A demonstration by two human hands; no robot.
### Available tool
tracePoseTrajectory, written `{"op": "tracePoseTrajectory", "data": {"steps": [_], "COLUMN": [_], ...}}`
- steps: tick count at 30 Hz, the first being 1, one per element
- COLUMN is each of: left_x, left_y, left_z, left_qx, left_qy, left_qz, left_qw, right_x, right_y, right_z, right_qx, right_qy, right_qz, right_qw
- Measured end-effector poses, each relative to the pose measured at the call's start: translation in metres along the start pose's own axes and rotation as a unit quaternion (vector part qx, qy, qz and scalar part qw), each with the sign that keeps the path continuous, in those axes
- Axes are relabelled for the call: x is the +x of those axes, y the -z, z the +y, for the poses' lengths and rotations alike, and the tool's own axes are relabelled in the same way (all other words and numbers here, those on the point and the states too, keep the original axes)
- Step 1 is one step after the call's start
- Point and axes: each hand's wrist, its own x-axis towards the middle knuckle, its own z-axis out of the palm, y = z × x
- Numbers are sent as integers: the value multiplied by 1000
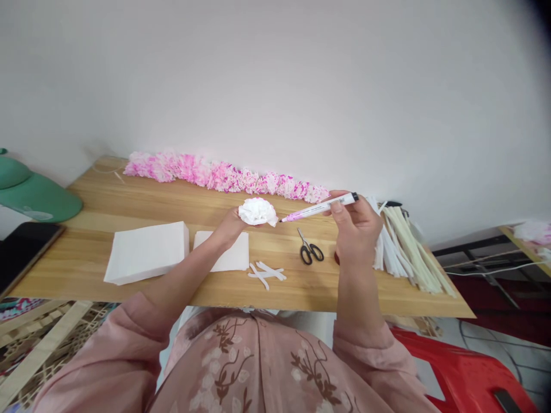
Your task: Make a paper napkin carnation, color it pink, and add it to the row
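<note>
Raised above the table, my left hand [232, 225] holds a white tissue-paper flower [258, 211] from below, its ruffled top facing up. My fingers under the flower are mostly hidden. My right hand [355, 221] grips a marker pen [321, 207] with a pink tip section and a black end. The pen's tip points left and sits just right of the flower, apart from it by a small gap. Below the hands lie black-handled scissors [310, 252] and several short white strips [267, 273]. A small stack of white tissue sheets [232, 252] is partly behind my left forearm.
A row of pink-and-white paper flowers [224, 176] runs along the wall. A thick white tissue stack [146, 252] lies left, near a phone [28, 252] and a green object [38, 192]. Long white and cream strips [408, 252] are at the right, a red stool [473, 373] below.
</note>
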Motion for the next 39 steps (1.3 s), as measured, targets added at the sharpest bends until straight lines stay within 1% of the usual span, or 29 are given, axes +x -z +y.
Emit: {"op": "tracePoseTrajectory", "data": {"steps": [7,15,24,31,39], "left_x": [0,0,0,-4,-4], "left_y": [0,0,0,-3,-3], "left_z": [-1,-1,0,6,6], "left_qx": [1,-8,-9,16,15], "left_qy": [-1,7,6,-2,10], "left_qz": [-7,-4,-2,-22,-19], "left_qw": [1000,1000,1000,1000,1000], "right_x": [0,2,2,4,3], "right_y": [-1,-6,-6,-3,-7], "right_z": [0,-5,-1,-3,-6], "right_qx": [-17,-3,-10,-5,-3], "right_qy": [1,-8,-10,1,1], "right_qz": [-4,-10,-18,3,4], "right_qw": [1000,1000,1000,1000,1000]}}
